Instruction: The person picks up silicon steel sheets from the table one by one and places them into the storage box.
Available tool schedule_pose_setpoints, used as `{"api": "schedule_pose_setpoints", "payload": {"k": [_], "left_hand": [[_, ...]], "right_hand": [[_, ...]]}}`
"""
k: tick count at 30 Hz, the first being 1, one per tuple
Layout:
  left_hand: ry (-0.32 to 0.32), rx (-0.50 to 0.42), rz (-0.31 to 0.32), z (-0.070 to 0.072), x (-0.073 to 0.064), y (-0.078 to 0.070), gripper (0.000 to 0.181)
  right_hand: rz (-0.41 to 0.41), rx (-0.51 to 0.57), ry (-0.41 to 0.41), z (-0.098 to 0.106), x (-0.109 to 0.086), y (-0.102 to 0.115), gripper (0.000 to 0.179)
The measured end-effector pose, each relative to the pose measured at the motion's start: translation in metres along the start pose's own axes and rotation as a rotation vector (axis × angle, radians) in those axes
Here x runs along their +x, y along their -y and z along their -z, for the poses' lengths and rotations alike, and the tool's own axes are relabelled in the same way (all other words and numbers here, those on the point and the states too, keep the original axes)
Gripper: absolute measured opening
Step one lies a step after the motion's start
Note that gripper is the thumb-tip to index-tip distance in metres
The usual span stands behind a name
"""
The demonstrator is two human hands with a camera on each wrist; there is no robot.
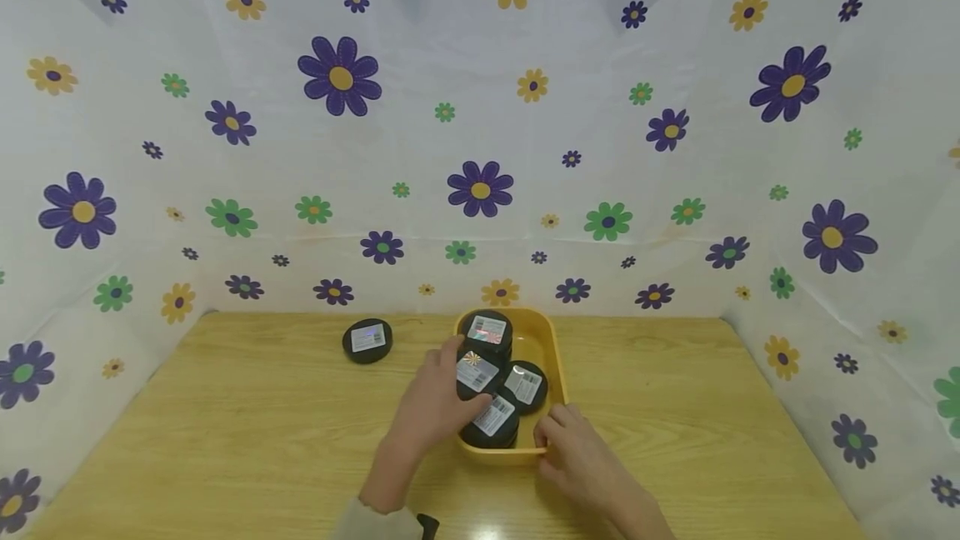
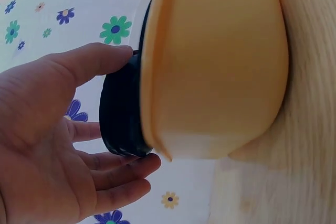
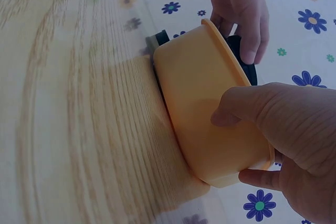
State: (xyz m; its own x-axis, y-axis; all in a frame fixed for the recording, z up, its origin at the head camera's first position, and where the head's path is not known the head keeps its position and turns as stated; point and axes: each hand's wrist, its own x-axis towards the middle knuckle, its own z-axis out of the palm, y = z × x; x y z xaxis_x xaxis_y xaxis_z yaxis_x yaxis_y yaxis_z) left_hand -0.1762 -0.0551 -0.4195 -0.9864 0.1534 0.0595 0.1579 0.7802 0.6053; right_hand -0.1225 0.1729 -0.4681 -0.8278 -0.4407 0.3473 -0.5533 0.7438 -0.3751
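A yellow plastic bin (image 1: 557,369) holds several round black tubs with white labels, some of them stacked. My left hand (image 1: 431,402) reaches over the bin's left side, thumb and fingers around a labelled black tub (image 1: 477,369) at the left. In the left wrist view, that black tub (image 2: 119,111) stands above the rim between thumb and fingers. My right hand (image 1: 588,461) grips the bin's near right corner. The right wrist view has its thumb (image 3: 228,114) on the outer wall, with other fingers over the rim.
One more labelled black tub (image 1: 367,341) lies on the wooden table (image 1: 247,432), left of the bin. Behind and at both sides hangs a white cloth (image 1: 420,148) printed with flowers. A small dark object (image 1: 427,525) shows by the left sleeve.
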Motion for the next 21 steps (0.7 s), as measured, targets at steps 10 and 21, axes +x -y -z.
{"api": "schedule_pose_setpoints", "payload": {"k": [10,21], "left_hand": [[-0.036,0.093,-0.048,-0.013,0.010,-0.010,0.089],[-0.020,0.207,-0.091,-0.024,0.019,-0.027,0.088]], "right_hand": [[0.011,-0.005,-0.008,0.002,0.002,-0.002,0.028],[-0.031,0.017,0.062,0.003,0.002,-0.001,0.021]]}}
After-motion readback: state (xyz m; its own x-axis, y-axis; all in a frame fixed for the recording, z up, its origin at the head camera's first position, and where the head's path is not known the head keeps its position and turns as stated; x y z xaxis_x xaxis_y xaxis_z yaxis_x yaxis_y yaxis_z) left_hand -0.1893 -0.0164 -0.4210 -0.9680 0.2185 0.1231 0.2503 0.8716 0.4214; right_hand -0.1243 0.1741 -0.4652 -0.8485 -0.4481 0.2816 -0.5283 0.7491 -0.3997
